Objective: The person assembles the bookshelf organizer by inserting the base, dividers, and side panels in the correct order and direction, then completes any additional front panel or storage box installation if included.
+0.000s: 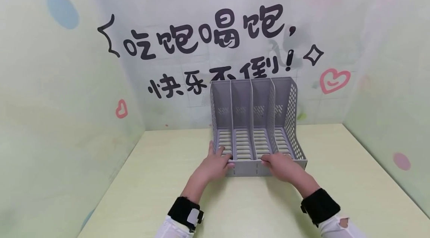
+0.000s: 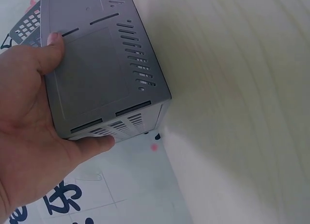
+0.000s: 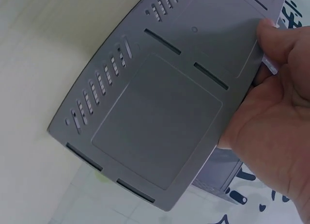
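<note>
A grey plastic file rack with upright dividers and four-sided mesh holes along its right wall faces me on the table. At its front left corner, my left hand grips the low front wall, thumb on the front face and other fingers over the rim and along the side. My right hand holds the same wall's top edge right of the middle, its fingers curled over into the rack. In the left wrist view, the left thumb lies on the slotted front panel. The right wrist view shows the right hand at the rim.
The pale wooden table extends around the rack. Behind it stands a printed back wall with black lettering, and side walls close in the table left and right.
</note>
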{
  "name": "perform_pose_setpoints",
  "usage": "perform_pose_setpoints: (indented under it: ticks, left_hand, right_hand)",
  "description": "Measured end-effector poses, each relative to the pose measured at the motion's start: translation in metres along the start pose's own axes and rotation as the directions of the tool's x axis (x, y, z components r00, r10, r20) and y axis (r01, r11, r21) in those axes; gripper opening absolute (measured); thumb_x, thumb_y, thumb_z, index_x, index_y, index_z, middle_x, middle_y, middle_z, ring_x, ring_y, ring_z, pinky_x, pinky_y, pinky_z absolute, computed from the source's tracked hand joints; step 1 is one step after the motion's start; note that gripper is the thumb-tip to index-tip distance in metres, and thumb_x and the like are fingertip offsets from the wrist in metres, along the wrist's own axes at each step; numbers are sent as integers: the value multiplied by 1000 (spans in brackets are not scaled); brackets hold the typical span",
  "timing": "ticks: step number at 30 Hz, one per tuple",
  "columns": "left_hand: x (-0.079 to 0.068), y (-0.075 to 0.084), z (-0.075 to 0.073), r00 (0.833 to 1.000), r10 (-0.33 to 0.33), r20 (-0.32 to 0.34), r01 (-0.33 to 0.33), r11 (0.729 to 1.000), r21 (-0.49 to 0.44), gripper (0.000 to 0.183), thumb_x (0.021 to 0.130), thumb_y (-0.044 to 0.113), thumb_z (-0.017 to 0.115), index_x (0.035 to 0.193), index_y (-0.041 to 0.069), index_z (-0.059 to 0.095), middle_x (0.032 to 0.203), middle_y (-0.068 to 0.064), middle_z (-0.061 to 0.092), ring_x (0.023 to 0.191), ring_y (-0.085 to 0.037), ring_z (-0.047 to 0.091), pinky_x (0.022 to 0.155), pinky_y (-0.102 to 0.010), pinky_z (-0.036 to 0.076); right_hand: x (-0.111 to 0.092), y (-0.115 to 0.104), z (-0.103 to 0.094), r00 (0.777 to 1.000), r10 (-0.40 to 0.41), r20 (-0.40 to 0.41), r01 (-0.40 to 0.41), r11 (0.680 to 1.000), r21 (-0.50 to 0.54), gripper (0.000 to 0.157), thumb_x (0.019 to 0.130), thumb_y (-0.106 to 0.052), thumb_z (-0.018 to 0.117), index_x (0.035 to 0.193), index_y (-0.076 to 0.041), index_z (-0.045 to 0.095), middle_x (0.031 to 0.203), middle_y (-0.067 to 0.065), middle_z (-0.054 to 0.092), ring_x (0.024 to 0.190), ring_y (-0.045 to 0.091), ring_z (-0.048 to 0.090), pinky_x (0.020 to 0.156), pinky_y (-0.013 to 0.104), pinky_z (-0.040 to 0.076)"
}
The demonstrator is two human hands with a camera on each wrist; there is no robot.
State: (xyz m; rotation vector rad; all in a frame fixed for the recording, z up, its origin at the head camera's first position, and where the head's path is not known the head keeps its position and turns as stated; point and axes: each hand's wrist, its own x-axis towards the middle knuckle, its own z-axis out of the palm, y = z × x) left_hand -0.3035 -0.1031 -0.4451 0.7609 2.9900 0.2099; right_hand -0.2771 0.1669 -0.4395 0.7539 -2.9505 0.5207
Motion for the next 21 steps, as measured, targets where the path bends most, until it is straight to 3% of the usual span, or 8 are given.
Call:
perform_pose_setpoints:
  ticks: [5, 9, 12, 15, 17, 19, 21]
  left_hand:
    - [-1, 3, 4, 1000, -19, -11, 19, 1000, 2, 52, 112, 46, 47, 150, 13, 60, 166, -21, 46, 162, -45, 28, 134, -64, 14]
    - [-2, 6, 8, 999, -36, -11, 36, 999, -9, 51, 112, 45, 47, 151, 14, 60, 168, -21, 43, 163, -51, 20, 129, -61, 33]
    - [2, 8, 7, 999, -38, -14, 37, 998, -43, 54, 112, 47, 48, 155, 15, 56, 174, -22, 30, 162, -58, 10, 117, -58, 49]
    - [9, 11, 1, 998, -58, -27, 55, 994, -93, 62, 110, 51, 50, 162, 17, 46, 180, -21, 6, 163, -56, -1, 121, -63, 43]
    - [14, 12, -6, 996, -77, -37, 72, 991, -109, 68, 109, 54, 51, 165, 18, 40, 180, -17, -8, 165, -51, -7, 125, -69, 33]
    - [16, 15, -15, 995, -88, -49, 83, 992, -95, 72, 108, 60, 49, 167, 21, 36, 180, -14, -14, 166, -47, -10, 127, -75, 20]
    - [15, 16, -23, 994, -91, -58, 88, 994, -57, 74, 108, 66, 42, 168, 23, 33, 181, -11, -13, 167, -44, -11, 127, -78, 14]
  right_hand:
    - [-4, 0, 2, 1000, 25, -5, -24, 999, 24, 28, 107, -15, 60, 80, -15, 53, 64, -6, 39, 64, 14, 44, 65, 37, 33]
    - [-8, 1, 3, 1000, 21, -8, -21, 999, 30, 28, 107, -16, 60, 81, -16, 52, 64, -6, 42, 65, 13, 45, 66, 38, 34]
    - [-10, 5, -1, 999, 34, -2, -34, 999, 32, 27, 108, -17, 60, 82, -17, 54, 65, -5, 47, 65, 14, 48, 66, 38, 37]
    - [-9, 8, -10, 999, 25, -33, -25, 1000, 11, 15, 107, -20, 62, 97, -10, 67, 82, 5, 68, 78, 24, 66, 72, 47, 52]
    - [-9, 9, -17, 997, 41, -67, -43, 999, -31, 27, 106, -28, 64, 118, -5, 70, 112, 17, 75, 105, 39, 71, 92, 63, 56]
    - [-11, 9, -23, 991, 81, -107, -88, 994, -63, 48, 106, -37, 64, 140, -4, 64, 144, 24, 64, 135, 50, 58, 112, 80, 38]
    - [-15, 8, -28, 980, 157, -122, -166, 984, -65, 62, 108, -49, 57, 154, -8, 54, 163, 26, 45, 151, 56, 37, 115, 91, 15]
